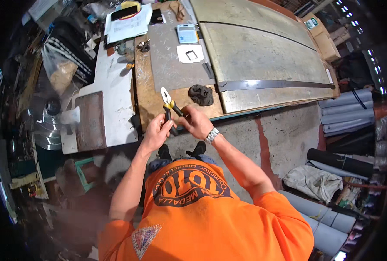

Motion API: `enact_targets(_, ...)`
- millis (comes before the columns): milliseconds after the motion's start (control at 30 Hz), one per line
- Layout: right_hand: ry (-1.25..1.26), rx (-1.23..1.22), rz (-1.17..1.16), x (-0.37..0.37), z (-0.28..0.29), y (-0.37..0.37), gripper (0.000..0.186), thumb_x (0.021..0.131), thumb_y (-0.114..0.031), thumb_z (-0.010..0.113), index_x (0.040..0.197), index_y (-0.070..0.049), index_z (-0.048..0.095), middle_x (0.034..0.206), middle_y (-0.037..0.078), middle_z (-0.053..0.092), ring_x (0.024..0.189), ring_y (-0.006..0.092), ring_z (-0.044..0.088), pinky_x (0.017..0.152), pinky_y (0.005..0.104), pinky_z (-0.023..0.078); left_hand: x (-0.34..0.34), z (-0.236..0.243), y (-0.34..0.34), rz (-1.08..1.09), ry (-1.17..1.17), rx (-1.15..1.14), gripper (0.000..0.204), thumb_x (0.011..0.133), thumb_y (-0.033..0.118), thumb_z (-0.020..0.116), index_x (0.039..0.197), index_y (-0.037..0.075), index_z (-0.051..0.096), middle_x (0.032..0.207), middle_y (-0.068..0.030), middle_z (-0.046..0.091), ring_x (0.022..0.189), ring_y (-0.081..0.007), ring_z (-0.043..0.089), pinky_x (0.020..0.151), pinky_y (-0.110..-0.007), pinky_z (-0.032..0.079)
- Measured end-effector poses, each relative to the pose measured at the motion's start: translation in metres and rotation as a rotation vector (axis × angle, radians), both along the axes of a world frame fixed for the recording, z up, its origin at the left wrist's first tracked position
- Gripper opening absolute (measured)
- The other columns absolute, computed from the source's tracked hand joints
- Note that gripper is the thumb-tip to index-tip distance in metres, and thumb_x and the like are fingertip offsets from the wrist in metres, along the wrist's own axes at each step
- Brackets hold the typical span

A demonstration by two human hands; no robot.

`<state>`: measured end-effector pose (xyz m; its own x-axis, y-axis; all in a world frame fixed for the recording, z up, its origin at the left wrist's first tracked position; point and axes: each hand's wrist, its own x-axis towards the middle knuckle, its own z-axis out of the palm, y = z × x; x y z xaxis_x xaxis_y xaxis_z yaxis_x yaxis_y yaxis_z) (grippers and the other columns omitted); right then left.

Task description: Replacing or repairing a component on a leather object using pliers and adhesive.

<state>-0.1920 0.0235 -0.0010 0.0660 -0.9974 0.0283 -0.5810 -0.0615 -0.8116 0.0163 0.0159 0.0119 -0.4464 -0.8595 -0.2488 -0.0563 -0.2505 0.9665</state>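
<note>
A pair of pliers (166, 96) with a pale metal head and yellow-and-black handles points away from me over the near edge of the wooden work board (145, 102). My left hand (157, 132) is closed on one black handle. My right hand (195, 122), with a metal watch on its wrist, grips the other handle, which is angled out to the right. A dark crumpled cloth (201, 95) lies just beyond my right hand. Behind the pliers are a grey marked sheet (167, 74), a white paper (182, 54) with a small dark outline and a light-blue calculator (187, 34).
Metal sheets (258, 52) with a long steel strip (276, 85) cover the bench's right. Papers (119, 28) lie at the back, a white board (115, 95) at left. A water jug (47, 126) stands far left. Fabric-like rolls (345, 115) and a pale sack (311, 182) lie at right.
</note>
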Motion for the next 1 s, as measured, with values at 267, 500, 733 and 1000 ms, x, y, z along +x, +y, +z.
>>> enact_targets(267,-0.123,-0.099,0.104,0.023,0.0,0.004,0.03,0.088,-0.01,0.07,0.115,0.001,0.06,0.089,0.018,0.057,0.076,0.0323,0.061,0.07,0.0398,0.052,0.02,-0.013,-0.001,-0.009,0.042,0.012,0.02,0.104,0.019,0.053,0.116,0.004,0.057,0.092,-0.0005,0.065,0.062,-0.0027,0.048,0.052,-0.018,0.041)
enact_targets(500,-0.065,-0.113,0.048,0.027,0.007,0.002,0.031,0.089,-0.006,0.066,0.119,-0.002,0.059,0.095,0.017,0.067,0.082,0.0299,0.067,0.072,0.0367,0.053,0.023,-0.005,-0.004,-0.01,0.053,-0.079,0.024,0.103,0.02,0.053,0.12,0.002,0.056,0.098,-0.0033,0.065,0.067,-0.0044,0.052,0.059,-0.02,0.046)
enact_targets(733,0.003,-0.278,0.117,0.035,0.026,0.0,0.043,0.088,-0.006,0.068,0.128,-0.001,0.056,0.094,0.018,0.068,0.079,0.0258,0.067,0.069,0.0375,0.052,0.024,-0.003,-0.007,-0.031,0.034,-0.061,0.025,0.103,0.02,0.053,0.121,0.002,0.055,0.098,-0.0024,0.064,0.068,-0.0042,0.052,0.06,-0.02,0.047)
enact_targets(1000,-0.077,-0.209,0.056,0.038,0.025,-0.003,0.031,0.085,-0.008,0.068,0.114,-0.001,0.062,0.092,0.022,0.066,0.082,0.042,0.065,0.073,0.0471,0.052,0.024,-0.007,-0.014,-0.021,0.062,-0.021,0.024,0.103,0.02,0.053,0.119,0.002,0.056,0.094,-0.003,0.066,0.067,-0.0039,0.052,0.058,-0.02,0.046)
